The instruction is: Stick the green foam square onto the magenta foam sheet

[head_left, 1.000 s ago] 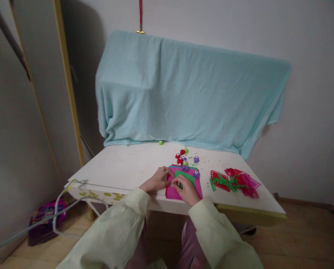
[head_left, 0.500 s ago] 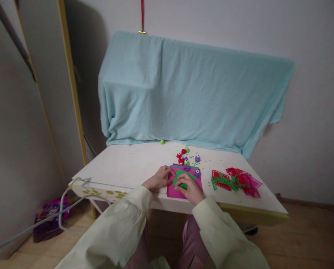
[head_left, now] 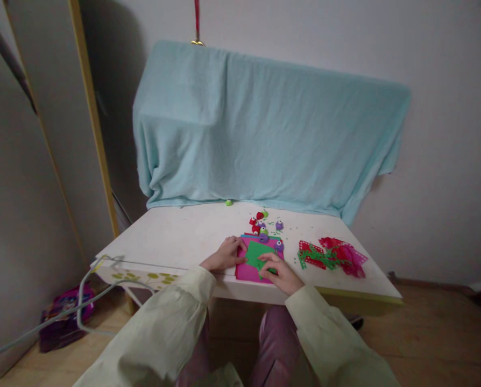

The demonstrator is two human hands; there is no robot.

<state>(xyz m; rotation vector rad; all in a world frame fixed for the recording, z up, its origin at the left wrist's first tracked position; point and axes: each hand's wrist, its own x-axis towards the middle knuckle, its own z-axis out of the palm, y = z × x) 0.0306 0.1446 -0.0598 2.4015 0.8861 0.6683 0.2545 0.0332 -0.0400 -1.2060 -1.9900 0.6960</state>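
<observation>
A small green foam sheet (head_left: 256,252) lies on a stack of pink foam sheets (head_left: 246,271) near the front edge of the white table (head_left: 184,236). My left hand (head_left: 224,257) rests on the stack's left side, fingers touching the green sheet's left edge. My right hand (head_left: 278,271) presses on the green sheet's lower right corner. Small red, green and purple craft punches (head_left: 262,226) are scattered just behind the stack. Whether either hand actually pinches the sheet is too small to tell.
A heap of red, pink and green punched foam scraps (head_left: 331,255) lies at the table's right. A light blue cloth (head_left: 264,123) drapes something at the back. A grey cable (head_left: 83,301) hangs off the left corner; a purple box (head_left: 65,322) sits on the wooden floor.
My right hand slid from the green sheet's middle to its lower right corner, uncovering more of it. The view shifted slightly left.
</observation>
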